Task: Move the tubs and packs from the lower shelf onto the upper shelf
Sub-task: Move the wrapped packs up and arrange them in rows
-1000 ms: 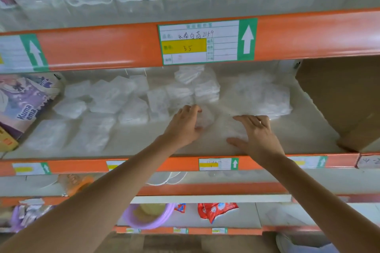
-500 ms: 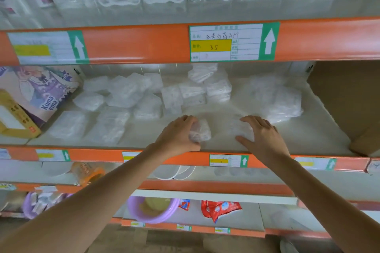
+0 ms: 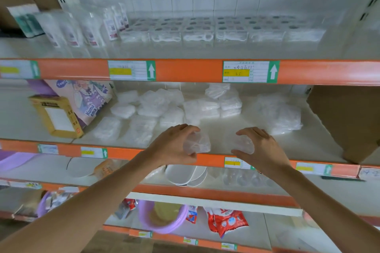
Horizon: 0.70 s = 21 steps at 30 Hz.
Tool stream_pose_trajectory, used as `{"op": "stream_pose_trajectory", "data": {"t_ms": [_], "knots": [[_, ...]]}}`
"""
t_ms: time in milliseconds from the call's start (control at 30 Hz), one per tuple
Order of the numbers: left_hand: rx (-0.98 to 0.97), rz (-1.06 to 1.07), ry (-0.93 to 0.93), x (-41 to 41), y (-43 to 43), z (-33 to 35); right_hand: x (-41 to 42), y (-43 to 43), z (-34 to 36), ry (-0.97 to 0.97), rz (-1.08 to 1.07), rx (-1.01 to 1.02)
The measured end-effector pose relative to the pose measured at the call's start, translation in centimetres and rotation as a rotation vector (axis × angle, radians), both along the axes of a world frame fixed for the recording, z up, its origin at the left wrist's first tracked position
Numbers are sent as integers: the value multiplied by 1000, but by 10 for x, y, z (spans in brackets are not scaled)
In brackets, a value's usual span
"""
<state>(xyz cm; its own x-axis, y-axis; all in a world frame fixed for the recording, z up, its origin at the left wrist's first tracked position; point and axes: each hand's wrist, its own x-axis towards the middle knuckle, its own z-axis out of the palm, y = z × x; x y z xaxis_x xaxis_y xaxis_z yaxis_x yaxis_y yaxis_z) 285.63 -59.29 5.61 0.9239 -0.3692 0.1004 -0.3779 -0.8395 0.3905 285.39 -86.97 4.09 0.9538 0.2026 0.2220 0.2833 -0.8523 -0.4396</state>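
Observation:
My left hand (image 3: 174, 145) grips a small clear plastic tub (image 3: 198, 144) at the front edge of the lower shelf (image 3: 298, 150). My right hand (image 3: 261, 148) grips a second clear tub (image 3: 242, 144) beside it, a little to the right. Both tubs are just above the shelf's orange front rail. Behind them lie several white wrapped packs (image 3: 152, 107) and a stack of clear tubs in plastic (image 3: 281, 113). The upper shelf (image 3: 185, 52) holds rows of clear boxed items (image 3: 216, 31) and bottles (image 3: 90, 28) along its back.
A brown cardboard box (image 3: 349, 117) fills the lower shelf's right end. A yellow box (image 3: 57, 117) and a purple printed box (image 3: 86, 98) stand at its left. Below are white bowls (image 3: 185, 174), a purple basin (image 3: 162, 217) and red packets (image 3: 226, 222).
Both hands have closed round clear tubs and drawn them back to the shelf's front edge. The camera has tilted up, bringing the upper shelf into view.

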Motion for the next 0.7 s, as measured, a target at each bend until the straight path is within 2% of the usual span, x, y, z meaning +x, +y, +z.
{"op": "stream_pose_trajectory", "data": {"t_ms": [433, 600, 700], "knots": [[8, -76, -178, -78, 48, 102, -74, 34, 106, -47, 91, -136], [-44, -85, -261, -95, 60, 147, -89, 48, 155, -129, 88, -151], [-58, -95, -297, -101, 67, 173, -93, 53, 177, -168, 85, -90]]}}
